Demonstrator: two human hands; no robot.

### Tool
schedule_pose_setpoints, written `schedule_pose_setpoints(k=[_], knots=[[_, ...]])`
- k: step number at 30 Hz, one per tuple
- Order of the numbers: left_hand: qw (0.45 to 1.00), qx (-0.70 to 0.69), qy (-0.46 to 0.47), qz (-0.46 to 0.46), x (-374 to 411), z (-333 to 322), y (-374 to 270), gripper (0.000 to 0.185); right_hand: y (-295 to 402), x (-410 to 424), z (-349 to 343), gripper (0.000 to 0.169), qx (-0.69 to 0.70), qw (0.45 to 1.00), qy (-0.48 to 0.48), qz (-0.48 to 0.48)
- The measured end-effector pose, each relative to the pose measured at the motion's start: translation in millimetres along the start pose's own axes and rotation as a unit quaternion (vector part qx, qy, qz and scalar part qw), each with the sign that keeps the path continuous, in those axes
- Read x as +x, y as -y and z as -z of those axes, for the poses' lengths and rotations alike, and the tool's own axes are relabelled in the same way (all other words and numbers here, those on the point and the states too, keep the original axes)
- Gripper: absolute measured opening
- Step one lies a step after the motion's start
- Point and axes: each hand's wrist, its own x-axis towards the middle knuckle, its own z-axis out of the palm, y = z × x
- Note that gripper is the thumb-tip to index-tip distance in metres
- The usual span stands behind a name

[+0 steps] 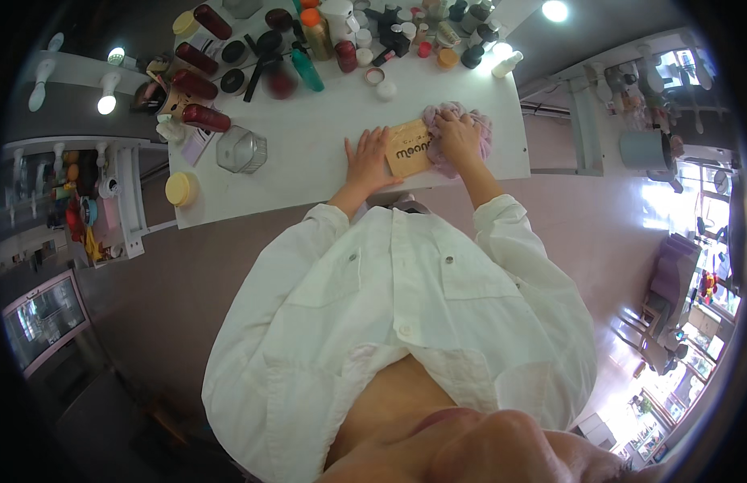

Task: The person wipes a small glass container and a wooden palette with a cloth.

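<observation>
My right hand (pixel 459 137) grips a bunched pale pink-purple cloth (pixel 483 134) and presses it over the right part of a flat yellow packet (pixel 406 137). The packet bears dark lettering and lies on the white tabletop (pixel 313 148) close to its front edge. On the packet's left side rests my left hand (pixel 367 158), flat with fingers apart, its fingertips and thumb at the packet's edge. The cloth hides the packet's right end.
A clear plastic container (pixel 241 150) and a yellow-lidded jar (pixel 181 189) stand to the left. Dark red bottles (pixel 206 118), a teal bottle (pixel 307 70) and a gold bottle with an orange cap (pixel 317 34) stand further back. A white round jar (pixel 386 90) sits beyond the packet.
</observation>
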Motion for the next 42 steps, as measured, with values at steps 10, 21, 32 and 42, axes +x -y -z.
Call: schedule_pose_setpoints(k=[10,21,32,42], knots=[[1.000,0.009,-0.010,0.011,-1,-4,1,0.120,-2,-31,-24,0.023,0.019,0.999,-0.033,0.024],[1.000,0.020,-0.010,0.004,1,-3,1,0.116,43,-63,-22,0.028,0.025,0.986,-0.048,0.156],[0.999,0.034,0.003,0.010,1,-2,-5,0.116,54,-73,-27,0.024,0.009,0.987,-0.097,0.124],[0.999,0.041,0.023,0.011,2,2,-3,0.117,-60,-60,-10,0.030,0.011,0.995,-0.019,-0.100]])
